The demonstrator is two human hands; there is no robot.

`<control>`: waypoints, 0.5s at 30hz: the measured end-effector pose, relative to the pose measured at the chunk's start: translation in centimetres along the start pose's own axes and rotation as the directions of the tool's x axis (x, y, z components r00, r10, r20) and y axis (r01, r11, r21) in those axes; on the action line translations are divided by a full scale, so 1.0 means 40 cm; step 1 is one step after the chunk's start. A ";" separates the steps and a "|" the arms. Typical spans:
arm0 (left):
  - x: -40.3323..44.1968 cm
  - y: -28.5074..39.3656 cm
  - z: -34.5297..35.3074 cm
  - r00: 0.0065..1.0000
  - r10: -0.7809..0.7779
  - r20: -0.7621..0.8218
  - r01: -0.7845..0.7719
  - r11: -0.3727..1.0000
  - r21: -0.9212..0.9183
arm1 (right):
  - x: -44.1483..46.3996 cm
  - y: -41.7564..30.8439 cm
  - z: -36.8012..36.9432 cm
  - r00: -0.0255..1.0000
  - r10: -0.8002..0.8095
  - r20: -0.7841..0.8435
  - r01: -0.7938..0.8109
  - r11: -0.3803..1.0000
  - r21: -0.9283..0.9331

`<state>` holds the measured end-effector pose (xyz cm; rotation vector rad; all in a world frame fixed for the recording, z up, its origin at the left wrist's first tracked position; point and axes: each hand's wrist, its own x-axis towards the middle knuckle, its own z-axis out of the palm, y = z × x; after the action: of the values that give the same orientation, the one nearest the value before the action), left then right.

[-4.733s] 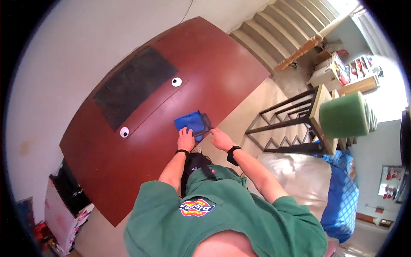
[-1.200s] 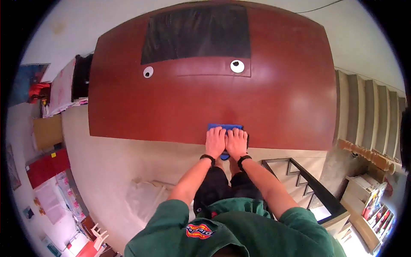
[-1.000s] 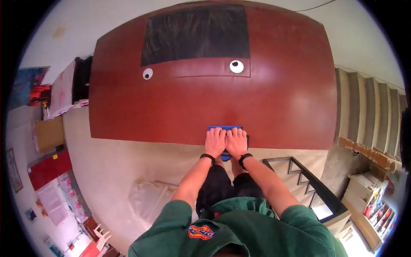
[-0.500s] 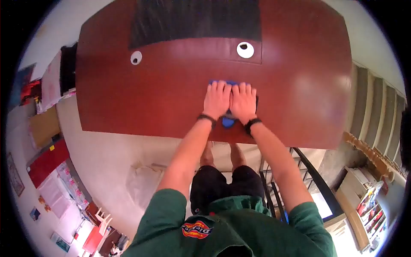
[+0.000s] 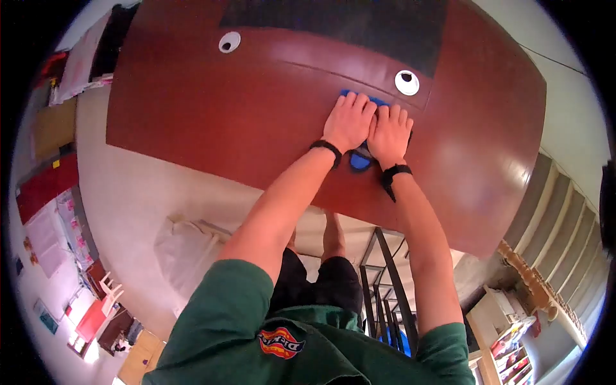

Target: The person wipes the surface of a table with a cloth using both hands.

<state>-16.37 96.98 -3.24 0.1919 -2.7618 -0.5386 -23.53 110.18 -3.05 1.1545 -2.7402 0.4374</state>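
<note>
Side by side, both my hands press down on a flat blue-and-black pad on the reddish-brown tabletop. My left hand covers the pad's left part, its fingers together and bent at the far edge. My right hand covers the right part in the same way. Most of the pad is hidden. A blue rounded end shows between my wrists, and a blue strip shows beyond my fingertips. I cannot make out what kind of pad it is. Each wrist wears a black band.
Two white round cable-hole covers, a left one and a right one, sit in the tabletop. A dark panel lies at the far side. Below the near edge at right stands a black metal frame.
Both hands and the pad have moved away from me over the tabletop, closer to the right cable-hole cover. The whole view has tilted, and both hands keep their hold.
</note>
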 end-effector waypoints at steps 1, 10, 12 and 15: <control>-0.001 0.003 -0.001 1.000 0.001 -0.007 -0.001 1.000 0.001 | -0.001 0.002 0.000 1.000 0.001 0.001 -0.001 1.000 -0.015; -0.060 0.010 -0.033 1.000 0.005 -0.016 -0.005 1.000 0.025 | -0.063 -0.053 -0.010 0.999 0.035 0.018 -0.033 0.993 -0.111; -0.121 0.016 -0.067 0.999 -0.013 0.040 0.013 1.000 0.018 | -0.111 -0.096 -0.024 0.998 0.031 0.046 -0.027 0.997 -0.074; -0.211 0.004 -0.099 0.998 -0.010 0.067 0.009 1.000 0.012 | -0.180 -0.168 -0.021 0.998 0.045 0.043 -0.042 0.997 -0.069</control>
<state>-7.13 97.39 -2.09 0.1932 -2.8315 -0.5404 -13.68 110.84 -2.52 1.1042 -2.7995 0.3245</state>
